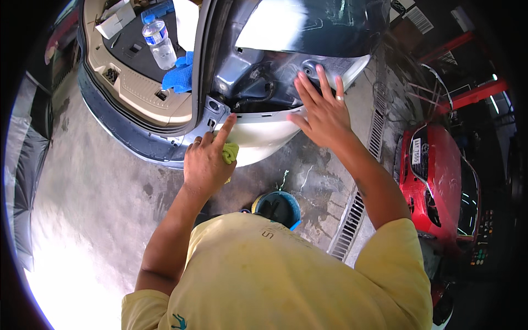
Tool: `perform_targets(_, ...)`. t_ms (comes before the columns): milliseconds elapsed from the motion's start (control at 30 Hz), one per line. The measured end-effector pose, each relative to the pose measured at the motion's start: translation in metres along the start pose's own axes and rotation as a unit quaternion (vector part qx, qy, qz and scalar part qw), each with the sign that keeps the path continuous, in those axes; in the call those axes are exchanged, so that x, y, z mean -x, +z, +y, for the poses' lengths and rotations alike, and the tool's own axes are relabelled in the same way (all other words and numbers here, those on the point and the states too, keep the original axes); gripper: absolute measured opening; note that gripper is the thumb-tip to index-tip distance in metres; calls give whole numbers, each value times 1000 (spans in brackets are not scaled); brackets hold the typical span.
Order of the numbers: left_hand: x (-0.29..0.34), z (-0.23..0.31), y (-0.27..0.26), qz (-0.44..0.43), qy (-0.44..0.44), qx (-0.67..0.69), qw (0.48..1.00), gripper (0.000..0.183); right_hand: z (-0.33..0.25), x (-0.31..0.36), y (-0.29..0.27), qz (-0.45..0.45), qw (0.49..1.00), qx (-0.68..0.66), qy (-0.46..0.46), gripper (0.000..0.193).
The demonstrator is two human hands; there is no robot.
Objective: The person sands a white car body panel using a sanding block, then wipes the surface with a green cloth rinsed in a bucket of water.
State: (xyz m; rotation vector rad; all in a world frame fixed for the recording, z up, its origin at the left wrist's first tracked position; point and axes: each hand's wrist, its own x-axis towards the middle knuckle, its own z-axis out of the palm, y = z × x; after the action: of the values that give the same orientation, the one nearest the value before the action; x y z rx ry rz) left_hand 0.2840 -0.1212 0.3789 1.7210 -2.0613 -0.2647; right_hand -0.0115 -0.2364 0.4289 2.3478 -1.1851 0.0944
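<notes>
My left hand point(204, 165) is at the rear corner of a car, its index finger stretched out against the body edge. A bunched yellow-green cloth point(230, 153) sticks out from under its other, curled fingers. My right hand point(328, 116) is spread flat at the car's side, fingers apart and holding nothing. Its fingertips lie over the bare lamp recess point(242, 74), where dark wiring point(268, 88) shows. Whether the fingertips touch the metal I cannot tell. Below the recess curves the white bumper corner point(261, 137).
In the open trunk point(135, 102) lie a clear plastic bottle point(159, 45), a blue cloth point(180, 74) and a white box point(115, 21). A blue bucket point(295, 204) stands on the floor near my feet. A drain grate point(347, 225) runs along the right, beside a red car point(443, 184).
</notes>
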Motion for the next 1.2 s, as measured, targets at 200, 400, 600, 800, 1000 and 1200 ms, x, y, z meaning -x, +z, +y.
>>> perform_targets(200, -3, 2, 1, 11, 2, -1, 1000, 109, -22, -33, 1, 17, 997, 4, 69, 97)
perform_targets(400, -7, 1, 0, 14, 18, -2, 1000, 107, -30, -29, 1, 7, 989, 13, 150, 98)
perform_targets(600, -2, -9, 1, 6, 22, 2, 1000, 109, -31, 7, -16, -65, 993, -32, 90, 91)
perform_targets(800, -4, -3, 1, 4, 21, -4, 1000, 108, 0, -12, -19, -56, 996, 30, -59, 96)
perform_targets(1000, -2, -7, 4, 8, 24, -2, 1000, 106, 31, -1, -33, -122, 981, 16, -150, 91)
perform_targets(1200, 2, -10, 2, -11, 18, 2, 1000, 108, 24, -9, -26, -124, 981, -15, -145, 93)
